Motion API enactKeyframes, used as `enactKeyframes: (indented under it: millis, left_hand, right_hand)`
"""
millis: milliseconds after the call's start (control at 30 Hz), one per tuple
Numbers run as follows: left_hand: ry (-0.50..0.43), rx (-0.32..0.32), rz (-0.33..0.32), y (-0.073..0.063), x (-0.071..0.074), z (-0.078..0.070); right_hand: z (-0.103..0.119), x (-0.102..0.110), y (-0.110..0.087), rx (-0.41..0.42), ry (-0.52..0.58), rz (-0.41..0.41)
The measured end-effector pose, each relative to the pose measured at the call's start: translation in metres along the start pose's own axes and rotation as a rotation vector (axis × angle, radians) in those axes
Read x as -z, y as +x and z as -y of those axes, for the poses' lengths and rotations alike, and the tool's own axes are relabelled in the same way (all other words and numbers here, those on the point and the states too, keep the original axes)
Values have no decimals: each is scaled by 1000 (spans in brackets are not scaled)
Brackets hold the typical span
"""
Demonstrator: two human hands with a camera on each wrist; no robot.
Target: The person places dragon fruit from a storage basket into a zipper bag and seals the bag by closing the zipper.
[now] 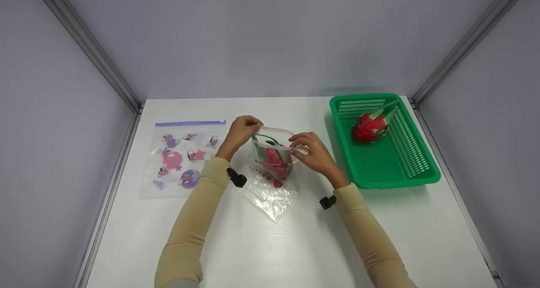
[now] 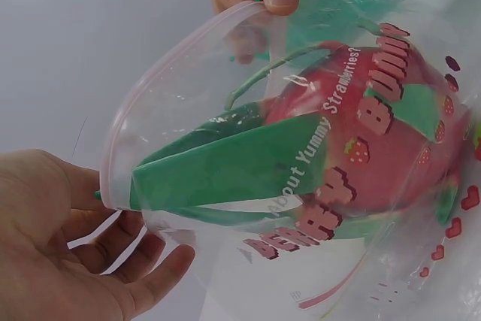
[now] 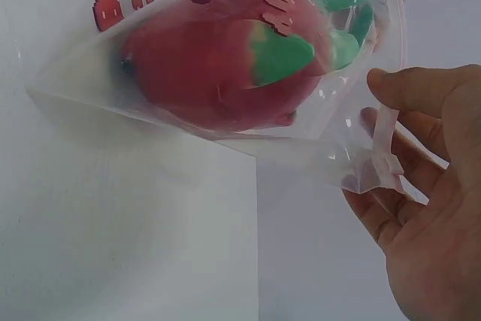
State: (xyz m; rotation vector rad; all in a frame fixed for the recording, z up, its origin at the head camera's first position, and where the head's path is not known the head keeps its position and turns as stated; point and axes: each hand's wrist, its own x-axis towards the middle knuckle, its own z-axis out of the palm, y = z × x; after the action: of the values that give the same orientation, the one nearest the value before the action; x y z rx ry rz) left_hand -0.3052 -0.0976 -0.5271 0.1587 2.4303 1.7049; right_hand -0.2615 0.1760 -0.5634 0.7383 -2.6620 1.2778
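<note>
A clear zip bag (image 1: 272, 203) with a pink closing strip and red lettering stands mouth up near the middle of the table. Inside it sits a red dragon fruit (image 2: 391, 163) with green leaf tips pointing toward the open mouth. My left hand (image 1: 240, 133) pinches the left end of the bag's mouth. At the other end, my right hand (image 1: 314, 155) holds the rim between thumb and fingers. In the right wrist view the round red body of the dragon fruit (image 3: 195, 65) shows through the plastic, close to the bag's lower side.
To the right stands a green plastic basket (image 1: 371, 183) with a second dragon fruit (image 1: 365, 128) in it. On the left a printed zip bag (image 1: 172, 159) with a purple strip lies flat on the white table (image 1: 270, 258). Pale walls (image 1: 270, 39) enclose the back and sides.
</note>
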Motion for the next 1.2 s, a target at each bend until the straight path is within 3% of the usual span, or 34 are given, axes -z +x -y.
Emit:
enactKeyframes:
  millis: [200,567,733,933,1200]
  left_hand:
    - [-1,-5,-4,-2,1,0]
    - [-20,-9,-28,-4,4,0]
    - [4,-28,-37,-4,4,0]
    - [54,-41,-36,-7,7,1]
    - [16,-19,-46,-11,12,7]
  right_hand:
    - [-6,4,-1,-24,-22,-36]
    - [-9,9,-3,-182,56,-30]
    - [-13,8,-4,-174,98,-29]
    - [-14,6,-5,-177,125,-86]
    - [-15,5,-3,-158,173,-154]
